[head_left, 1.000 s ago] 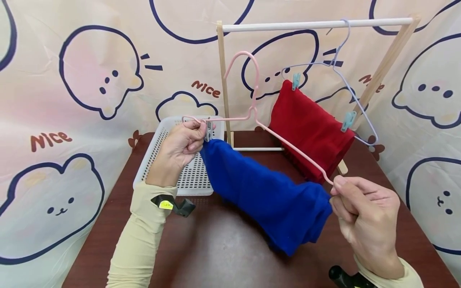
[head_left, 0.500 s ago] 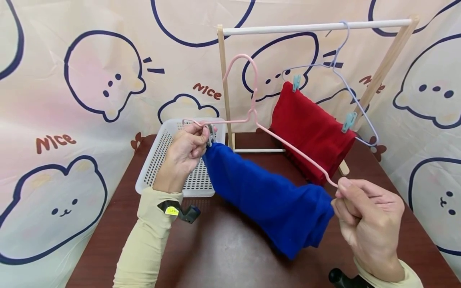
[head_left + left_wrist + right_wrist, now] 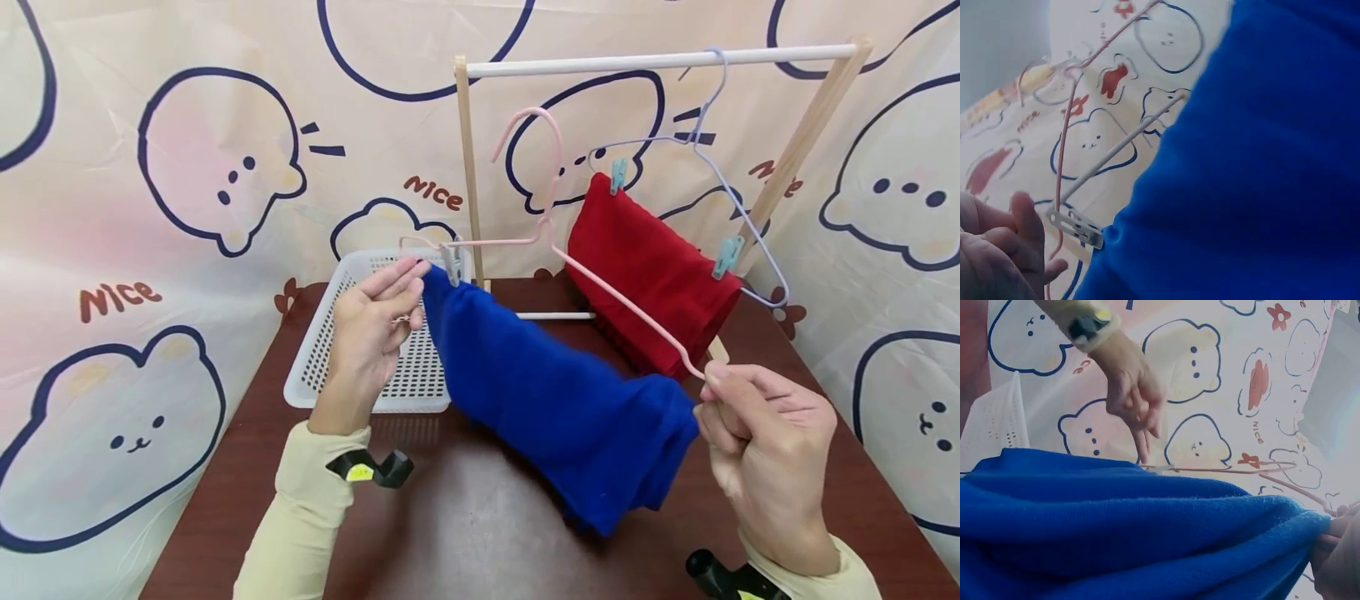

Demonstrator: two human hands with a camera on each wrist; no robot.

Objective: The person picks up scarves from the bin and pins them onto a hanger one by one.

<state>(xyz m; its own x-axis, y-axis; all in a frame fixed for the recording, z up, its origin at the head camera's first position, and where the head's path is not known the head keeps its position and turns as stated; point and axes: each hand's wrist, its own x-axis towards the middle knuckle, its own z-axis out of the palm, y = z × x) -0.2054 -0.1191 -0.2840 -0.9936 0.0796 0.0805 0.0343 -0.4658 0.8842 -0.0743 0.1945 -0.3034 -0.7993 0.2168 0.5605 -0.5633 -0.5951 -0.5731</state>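
Note:
A pink clothes hanger [image 3: 622, 300] is held up over the table, with a folded blue cloth [image 3: 555, 400] hanging along it. One grey clothespin [image 3: 452, 265] clips the cloth's left corner to the hanger's bar; it also shows in the left wrist view as a pale clothespin [image 3: 1077, 229]. Beside that corner is my left hand [image 3: 371, 329], off the clothespin, its fingers extended toward the cloth's edge. My right hand [image 3: 772, 450] pinches the hanger's right end between thumb and fingers, with the cloth's right corner gathered against its fingers.
Behind, a wooden rack [image 3: 660, 62] bears a lilac hanger [image 3: 720, 175] with a red cloth [image 3: 645, 275] held by two teal clothespins [image 3: 726, 257]. A white perforated basket [image 3: 300, 392] stands at the back left of the brown table [image 3: 465, 533].
My left hand has let go of the grey clothespin and drawn slightly left, its fingers straightening. The hanger's hook has swung right. My right hand keeps its pinch.

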